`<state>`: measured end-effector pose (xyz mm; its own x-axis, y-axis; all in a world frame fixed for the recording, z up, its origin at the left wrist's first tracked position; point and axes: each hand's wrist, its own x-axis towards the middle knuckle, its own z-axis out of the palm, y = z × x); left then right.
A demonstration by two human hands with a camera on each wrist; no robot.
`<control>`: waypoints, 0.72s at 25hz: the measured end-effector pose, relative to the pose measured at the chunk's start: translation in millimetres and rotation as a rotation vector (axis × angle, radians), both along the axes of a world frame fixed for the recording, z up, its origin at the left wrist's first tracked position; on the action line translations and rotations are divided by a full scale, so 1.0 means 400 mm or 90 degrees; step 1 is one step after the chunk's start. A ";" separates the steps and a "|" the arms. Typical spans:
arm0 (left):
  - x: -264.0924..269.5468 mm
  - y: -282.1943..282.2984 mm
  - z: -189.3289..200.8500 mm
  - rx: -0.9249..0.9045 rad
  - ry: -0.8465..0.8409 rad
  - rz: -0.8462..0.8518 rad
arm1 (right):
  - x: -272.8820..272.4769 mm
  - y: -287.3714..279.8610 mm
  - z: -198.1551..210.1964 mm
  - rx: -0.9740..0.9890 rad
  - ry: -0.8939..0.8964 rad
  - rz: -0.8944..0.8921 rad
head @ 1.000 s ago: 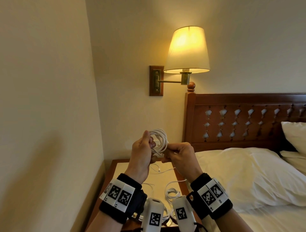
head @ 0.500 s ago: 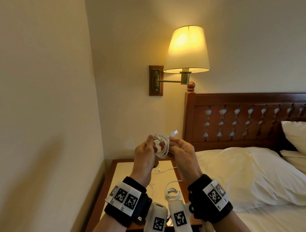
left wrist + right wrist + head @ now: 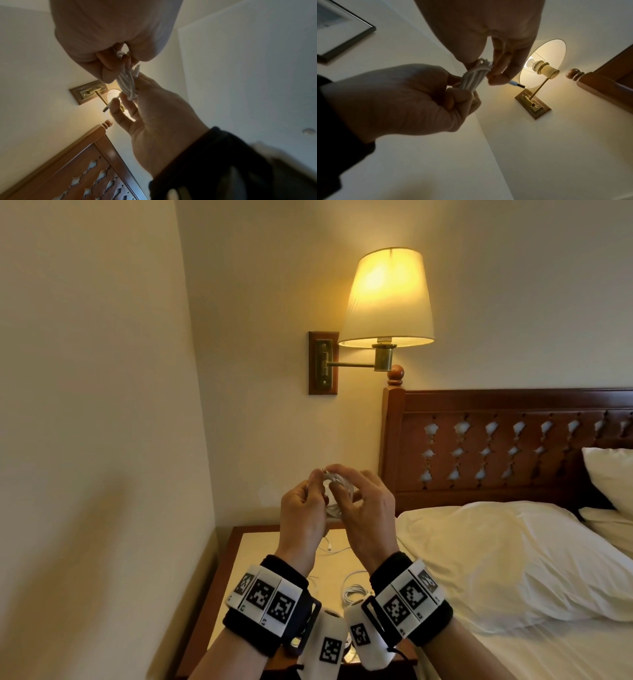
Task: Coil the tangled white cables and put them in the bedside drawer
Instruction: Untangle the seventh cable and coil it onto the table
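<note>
Both hands pinch the coil (image 3: 334, 491) chest-high, left hand (image 3: 303, 508) and right hand (image 3: 364, 508) either side; counter (image 3: 246, 559) lies straight below.

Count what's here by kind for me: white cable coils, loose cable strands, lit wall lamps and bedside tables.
White cable coils: 2, the held coil gripped by the left hand and right hand, the small coil on the wooden bedside table.
Loose white cable strands on that table: 1.
Lit cream-shaded wall lamps: 1.
Wooden bedside tables: 1.
Total: 5.
</note>
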<state>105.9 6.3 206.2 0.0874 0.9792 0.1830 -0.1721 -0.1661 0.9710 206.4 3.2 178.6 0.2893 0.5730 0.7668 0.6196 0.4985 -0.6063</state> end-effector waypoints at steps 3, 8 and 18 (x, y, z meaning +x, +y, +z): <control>-0.005 0.005 -0.008 0.004 0.007 0.008 | -0.001 0.021 -0.007 0.049 -0.009 -0.062; -0.012 0.017 -0.011 0.028 0.038 0.008 | 0.000 0.037 0.001 0.073 -0.018 -0.012; -0.030 0.043 -0.034 -0.040 0.007 -0.070 | 0.062 0.023 0.018 -0.010 0.073 -0.098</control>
